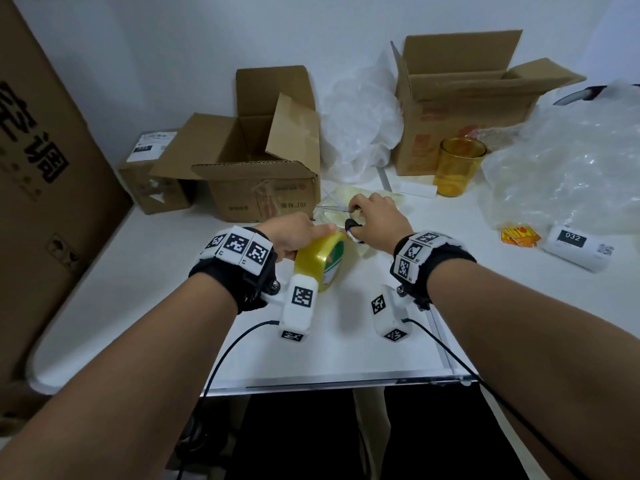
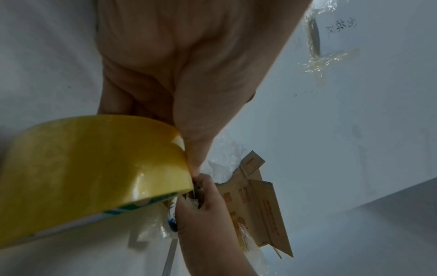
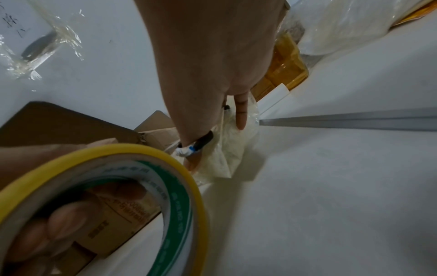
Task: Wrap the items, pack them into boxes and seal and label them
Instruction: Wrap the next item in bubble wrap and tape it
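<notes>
The left hand gripped the yellow tape roll above the surface, fingers curled through its core, while the right hand clamped scissors beside the wrapped bundle; keeping the tape taut would probably give a clean cut.

Scissors mostly hidden under right hand; blades blurred. Tape roll cut off by left edge, left wrist view. Box print too small to read.
</notes>
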Demonstrator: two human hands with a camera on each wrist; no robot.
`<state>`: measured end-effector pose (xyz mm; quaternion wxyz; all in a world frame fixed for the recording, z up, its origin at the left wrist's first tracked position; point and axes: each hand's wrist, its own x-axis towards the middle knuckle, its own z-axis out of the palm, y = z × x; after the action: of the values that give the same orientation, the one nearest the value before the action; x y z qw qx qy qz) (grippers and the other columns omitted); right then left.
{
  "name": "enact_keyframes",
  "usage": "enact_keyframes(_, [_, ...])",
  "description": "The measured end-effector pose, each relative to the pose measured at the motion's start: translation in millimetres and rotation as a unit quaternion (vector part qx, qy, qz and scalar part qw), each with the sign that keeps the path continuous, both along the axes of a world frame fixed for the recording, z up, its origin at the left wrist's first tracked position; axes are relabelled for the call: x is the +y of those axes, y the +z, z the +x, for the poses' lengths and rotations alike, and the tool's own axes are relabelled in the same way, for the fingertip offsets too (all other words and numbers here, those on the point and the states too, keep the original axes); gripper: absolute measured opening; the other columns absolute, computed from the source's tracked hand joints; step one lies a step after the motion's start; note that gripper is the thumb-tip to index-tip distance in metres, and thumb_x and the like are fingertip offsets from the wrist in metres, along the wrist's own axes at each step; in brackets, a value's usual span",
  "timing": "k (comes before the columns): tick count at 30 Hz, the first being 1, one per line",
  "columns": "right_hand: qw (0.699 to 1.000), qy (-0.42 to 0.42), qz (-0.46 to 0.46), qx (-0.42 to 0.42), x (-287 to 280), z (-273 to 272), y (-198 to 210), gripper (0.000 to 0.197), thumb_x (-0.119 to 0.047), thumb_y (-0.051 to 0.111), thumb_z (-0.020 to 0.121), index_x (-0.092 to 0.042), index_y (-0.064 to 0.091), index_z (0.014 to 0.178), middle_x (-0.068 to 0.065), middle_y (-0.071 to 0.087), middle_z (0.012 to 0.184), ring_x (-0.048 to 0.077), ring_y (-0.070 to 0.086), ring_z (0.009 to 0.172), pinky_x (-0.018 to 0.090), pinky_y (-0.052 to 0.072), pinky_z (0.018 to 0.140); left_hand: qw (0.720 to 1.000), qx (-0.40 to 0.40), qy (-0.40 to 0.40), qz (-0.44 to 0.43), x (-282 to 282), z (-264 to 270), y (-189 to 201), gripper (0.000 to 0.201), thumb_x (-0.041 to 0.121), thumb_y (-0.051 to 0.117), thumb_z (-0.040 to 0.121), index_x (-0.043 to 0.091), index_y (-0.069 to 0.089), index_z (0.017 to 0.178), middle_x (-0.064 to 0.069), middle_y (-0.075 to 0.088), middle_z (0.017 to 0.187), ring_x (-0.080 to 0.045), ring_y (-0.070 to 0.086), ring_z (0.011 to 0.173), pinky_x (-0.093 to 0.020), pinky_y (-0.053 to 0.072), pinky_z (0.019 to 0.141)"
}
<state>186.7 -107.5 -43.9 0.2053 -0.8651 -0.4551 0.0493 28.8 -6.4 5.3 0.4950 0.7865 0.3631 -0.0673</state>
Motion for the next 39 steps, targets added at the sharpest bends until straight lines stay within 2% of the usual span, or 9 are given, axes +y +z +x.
enact_keyframes(11, [1.0, -0.015, 0.003, 0.02, 2, -1, 4, 0.032, -0.028, 0.059, 0.087, -0.024, 0.053, 0.118, 0.007, 0.049, 0.116, 0.027, 0.042, 0.114, 0.043, 0.046, 0.092, 0.973, 0.146, -0.088, 0.153, 0, 0, 12, 0.072, 0.065, 0.044, 0.093, -0.003, 0.064, 0.109, -0.019, 0.069, 0.099, -0.031, 0.066, 0.084, -0.04, 0.055, 0.087])
enact_keyframes(14, [1.0, -0.017, 0.005, 0.016, 2, -1, 3, 0.031, -0.026, 0.06, 0.086, -0.024, 0.053, 0.117, 0.007, 0.049, 0.114, 0.027, 0.042, 0.114, 0.043, 0.046, 0.09, 0.946, 0.211, -0.136, 0.207, -1, -2, 19, 0.072, 0.062, 0.039, 0.097, -0.003, 0.059, 0.118, -0.016, 0.064, 0.118, -0.031, 0.063, 0.107, -0.037, 0.05, 0.097])
enact_keyframes(19, [1.0, -0.026, 0.006, 0.011, 4, -1, 2, 0.034, -0.025, 0.062, 0.086, -0.022, 0.053, 0.118, 0.007, 0.05, 0.117, 0.028, 0.042, 0.114, 0.045, 0.047, 0.09, 0.933, 0.211, -0.139, 0.256, -3, -5, 17, 0.069, 0.062, 0.041, 0.096, 0.002, 0.053, 0.129, -0.014, 0.059, 0.127, -0.03, 0.057, 0.11, -0.031, 0.042, 0.082])
enact_keyframes(24, [0.999, -0.039, -0.01, 0.026, 5, -3, 6, 0.034, -0.03, 0.061, 0.087, -0.025, 0.052, 0.12, 0.007, 0.05, 0.122, 0.029, 0.042, 0.119, 0.046, 0.042, 0.095, 0.995, 0.085, -0.041, 0.034, 12, -14, -6, 0.049, 0.053, 0.062, 0.089, 0.018, 0.054, 0.121, -0.009, 0.061, 0.125, -0.031, 0.059, 0.116, -0.044, 0.048, 0.101])
enact_keyframes(27, [0.997, -0.054, -0.04, 0.036, 4, 0, 18, 0.036, -0.04, 0.061, 0.087, -0.031, 0.053, 0.121, 0.0, 0.054, 0.121, 0.024, 0.048, 0.117, 0.044, 0.034, 0.097, 0.994, 0.02, 0.025, -0.108, 17, -20, -16, 0.039, 0.04, 0.069, 0.086, 0.018, 0.058, 0.116, -0.021, 0.066, 0.119, -0.039, 0.063, 0.113, -0.053, 0.048, 0.101])
enact_keyframes(30, [0.994, -0.036, 0.003, 0.103, 1, 1, 34, 0.033, -0.045, 0.067, 0.085, -0.028, 0.057, 0.111, -0.005, 0.06, 0.103, 0.018, 0.056, 0.102, 0.036, 0.041, 0.092, 0.992, 0.011, 0.034, -0.119, 14, -21, -17, 0.036, 0.038, 0.072, 0.083, 0.014, 0.067, 0.11, -0.023, 0.068, 0.115, -0.038, 0.063, 0.111, -0.052, 0.046, 0.103])
enact_keyframes(32, [0.982, -0.018, 0.051, 0.179, -4, -1, 46, 0.031, -0.045, 0.069, 0.085, -0.022, 0.062, 0.105, -0.005, 0.06, 0.09, 0.015, 0.057, 0.089, 0.023, 0.045, 0.075, 0.993, -0.007, 0.045, -0.106, 13, -19, -17, 0.038, 0.038, 0.077, 0.076, 0.012, 0.071, 0.103, -0.016, 0.068, 0.116, -0.035, 0.062, 0.113, -0.051, 0.047, 0.103])
enact_keyframes(35, [0.953, -0.012, 0.09, 0.288, -12, -6, 65, 0.031, -0.043, 0.07, 0.086, -0.018, 0.066, 0.102, -0.002, 0.057, 0.074, 0.012, 0.054, 0.067, 0.019, 0.039, 0.057, 0.995, -0.005, 0.058, -0.086, 17, -16, -23, 0.067, 0.049, 0.083, 0.052, 0.016, 0.071, 0.108, -0.013, 0.068, 0.117, -0.036, 0.062, 0.113, -0.051, 0.047, 0.101])
enact_keyframes(39, [0.897, 0.017, -0.034, 0.441, -28, -11, 80, 0.035, -0.042, 0.066, 0.089, -0.011, 0.062, 0.104, -0.001, 0.054, 0.07, 0.01, 0.051, 0.056, 0.017, 0.037, 0.044, 0.994, -0.016, 0.072, -0.077, 18, -16, -28, 0.08, 0.055, 0.083, 0.039, 0.018, 0.071, 0.109, -0.014, 0.069, 0.113, -0.038, 0.063, 0.11, -0.053, 0.048, 0.099])
